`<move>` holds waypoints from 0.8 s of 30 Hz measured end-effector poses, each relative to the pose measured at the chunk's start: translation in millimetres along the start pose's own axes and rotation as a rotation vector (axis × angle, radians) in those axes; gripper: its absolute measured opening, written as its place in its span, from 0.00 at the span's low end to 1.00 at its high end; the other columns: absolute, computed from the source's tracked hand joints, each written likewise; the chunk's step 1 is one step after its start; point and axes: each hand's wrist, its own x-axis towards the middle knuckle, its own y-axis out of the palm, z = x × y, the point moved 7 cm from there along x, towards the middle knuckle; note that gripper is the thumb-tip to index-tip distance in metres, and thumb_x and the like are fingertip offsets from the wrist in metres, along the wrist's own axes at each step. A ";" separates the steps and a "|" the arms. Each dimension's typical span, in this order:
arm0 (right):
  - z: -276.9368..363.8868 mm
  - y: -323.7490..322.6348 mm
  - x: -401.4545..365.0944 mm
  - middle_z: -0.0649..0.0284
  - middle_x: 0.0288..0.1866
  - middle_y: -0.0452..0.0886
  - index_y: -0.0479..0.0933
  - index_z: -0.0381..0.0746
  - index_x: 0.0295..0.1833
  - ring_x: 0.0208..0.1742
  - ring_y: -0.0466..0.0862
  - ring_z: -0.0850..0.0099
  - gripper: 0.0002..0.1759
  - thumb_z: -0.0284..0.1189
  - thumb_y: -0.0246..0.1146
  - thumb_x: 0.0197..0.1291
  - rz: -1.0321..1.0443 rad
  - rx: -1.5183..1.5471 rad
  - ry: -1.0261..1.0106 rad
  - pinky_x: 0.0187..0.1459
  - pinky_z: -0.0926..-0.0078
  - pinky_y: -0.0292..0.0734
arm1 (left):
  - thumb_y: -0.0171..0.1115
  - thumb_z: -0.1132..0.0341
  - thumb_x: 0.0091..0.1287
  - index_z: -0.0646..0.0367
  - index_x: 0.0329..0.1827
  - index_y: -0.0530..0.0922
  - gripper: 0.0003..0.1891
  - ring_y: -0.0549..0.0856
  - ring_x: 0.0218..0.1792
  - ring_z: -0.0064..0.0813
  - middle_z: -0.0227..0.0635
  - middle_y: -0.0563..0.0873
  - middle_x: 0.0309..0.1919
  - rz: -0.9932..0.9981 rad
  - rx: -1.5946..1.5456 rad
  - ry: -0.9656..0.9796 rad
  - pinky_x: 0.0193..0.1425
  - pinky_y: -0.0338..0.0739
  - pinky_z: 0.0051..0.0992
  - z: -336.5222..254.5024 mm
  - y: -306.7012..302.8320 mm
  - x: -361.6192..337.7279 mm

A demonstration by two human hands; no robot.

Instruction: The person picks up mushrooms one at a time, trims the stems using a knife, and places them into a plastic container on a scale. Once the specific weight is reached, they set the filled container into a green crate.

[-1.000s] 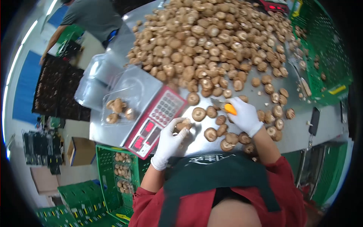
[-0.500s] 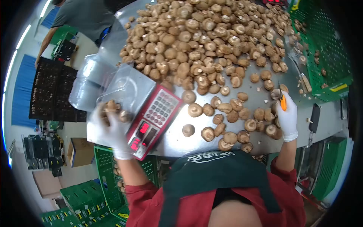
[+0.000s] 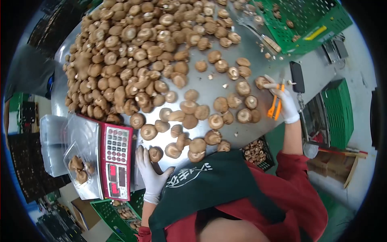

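Observation:
My white-gloved left hand [image 3: 152, 175] rests near the table's front edge, thumb spread and fingers beside a single shiitake mushroom [image 3: 155, 154]. My gloved right hand [image 3: 285, 104] grips an orange-handled utility knife [image 3: 274, 108] with its blade pointing away from me. At that hand's fingertips lies another mushroom [image 3: 260, 82]. Left of my left hand stands a red digital scale [image 3: 125, 163] with lit red figures. On its plate, a clear plastic tray [image 3: 69, 150] contains several mushrooms [image 3: 80, 167]. Loose mushrooms [image 3: 188, 107] are scattered between my hands.
A large mushroom heap [image 3: 129, 44] covers the table's far left. Green crates [image 3: 310, 36] border the far right, near a wooden-handled tool [image 3: 271, 42] and a black phone-like object [image 3: 297, 76]. Stacked clear trays [image 3: 52, 141] stand left of the scale. Below the edge is a mushroom crate [image 3: 266, 161].
My left hand has let go of mushrooms in the tray and moved right, to the table beside the scale. My right hand keeps the knife, now beside a mushroom. The view has swung right.

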 end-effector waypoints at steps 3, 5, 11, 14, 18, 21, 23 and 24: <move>4.1 27.7 14.2 0.50 0.76 0.68 0.81 0.32 0.58 0.76 0.66 0.61 0.23 0.34 0.53 0.64 0.151 -0.023 -0.059 0.76 0.65 0.55 | 0.86 0.53 0.37 0.62 0.77 0.55 0.63 0.56 0.76 0.63 0.62 0.55 0.76 0.005 -0.121 0.090 0.77 0.54 0.54 -26.6 23.5 14.5; 8.1 49.8 30.0 0.50 0.75 0.69 0.81 0.31 0.57 0.76 0.67 0.60 0.23 0.35 0.52 0.66 0.263 0.024 -0.086 0.77 0.64 0.53 | 0.87 0.55 0.36 0.60 0.78 0.53 0.65 0.53 0.77 0.62 0.60 0.51 0.77 -0.024 -0.174 0.164 0.77 0.54 0.56 -47.0 36.2 24.8; 15.9 107.9 52.0 0.51 0.67 0.78 0.82 0.29 0.54 0.72 0.72 0.60 0.23 0.35 0.50 0.69 0.607 0.203 -0.220 0.75 0.67 0.58 | 0.87 0.58 0.35 0.55 0.79 0.54 0.65 0.54 0.77 0.62 0.59 0.51 0.77 -0.020 -0.294 0.289 0.78 0.55 0.55 -113.9 59.9 44.0; 9.2 129.4 50.9 0.50 0.69 0.77 0.82 0.29 0.54 0.71 0.73 0.63 0.23 0.34 0.52 0.67 0.710 0.175 -0.073 0.72 0.70 0.62 | 0.86 0.63 0.36 0.56 0.78 0.58 0.61 0.58 0.77 0.57 0.56 0.54 0.77 0.002 -0.274 0.235 0.78 0.57 0.49 -130.9 60.5 58.2; -23.7 131.7 63.8 0.59 0.49 0.84 0.83 0.31 0.54 0.49 0.80 0.73 0.23 0.37 0.54 0.65 0.728 0.150 -0.020 0.51 0.76 0.73 | 0.85 0.64 0.39 0.60 0.76 0.62 0.57 0.60 0.76 0.52 0.54 0.58 0.76 0.048 -0.361 0.233 0.79 0.58 0.45 -153.0 72.8 68.3; -24.9 123.2 56.7 0.65 0.35 0.81 0.83 0.32 0.55 0.35 0.76 0.78 0.23 0.37 0.55 0.65 0.718 0.090 -0.034 0.38 0.77 0.73 | 0.84 0.62 0.44 0.60 0.77 0.60 0.55 0.59 0.77 0.48 0.51 0.58 0.77 0.078 -0.424 0.259 0.79 0.56 0.43 -173.8 82.6 68.0; 21.0 103.8 15.5 0.67 0.31 0.78 0.84 0.32 0.54 0.26 0.72 0.79 0.23 0.37 0.54 0.66 0.585 0.047 0.174 0.31 0.79 0.71 | 0.84 0.61 0.45 0.60 0.77 0.59 0.56 0.59 0.78 0.46 0.49 0.57 0.77 0.071 -0.540 0.324 0.80 0.56 0.42 -177.0 94.5 67.6; 15.2 98.4 15.7 0.67 0.30 0.77 0.85 0.32 0.53 0.25 0.71 0.79 0.23 0.37 0.54 0.66 0.615 0.100 0.115 0.31 0.79 0.70 | 0.84 0.62 0.45 0.60 0.77 0.58 0.56 0.59 0.78 0.45 0.48 0.58 0.77 0.093 -0.601 0.329 0.80 0.55 0.42 -183.7 100.0 66.0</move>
